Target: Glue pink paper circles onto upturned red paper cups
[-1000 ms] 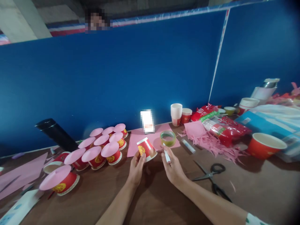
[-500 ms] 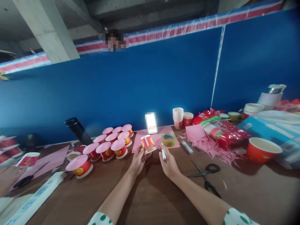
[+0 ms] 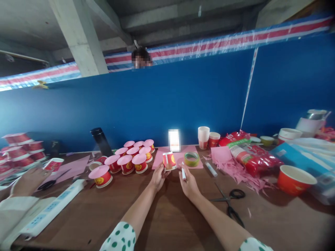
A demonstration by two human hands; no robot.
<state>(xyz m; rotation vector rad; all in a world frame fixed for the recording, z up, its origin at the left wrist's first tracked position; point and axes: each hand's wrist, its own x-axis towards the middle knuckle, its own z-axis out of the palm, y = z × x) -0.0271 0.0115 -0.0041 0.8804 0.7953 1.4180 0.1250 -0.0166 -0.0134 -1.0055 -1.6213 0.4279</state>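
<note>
My left hand is closed around a small red paper cup with a yellow emblem, held tilted just above the table. A slim white glue stick is gripped in my right hand, a short way right of the cup and apart from it. Behind both hands lies a pink paper sheet, with a roll of yellow-green tape on it. To the left stand several red cups topped with pink paper discs. Black scissors lie opened beside my right forearm.
Cut pink paper strips, a red plastic package and an orange-red cup occupy the right. A black bottle and white power strip are at left, near another person's hand. A blue partition stands behind.
The camera view has shifted, bringing more of the left side into sight. The cup in my left hand has turned slightly, showing more of its yellow emblem. Both hands keep their holds.
</note>
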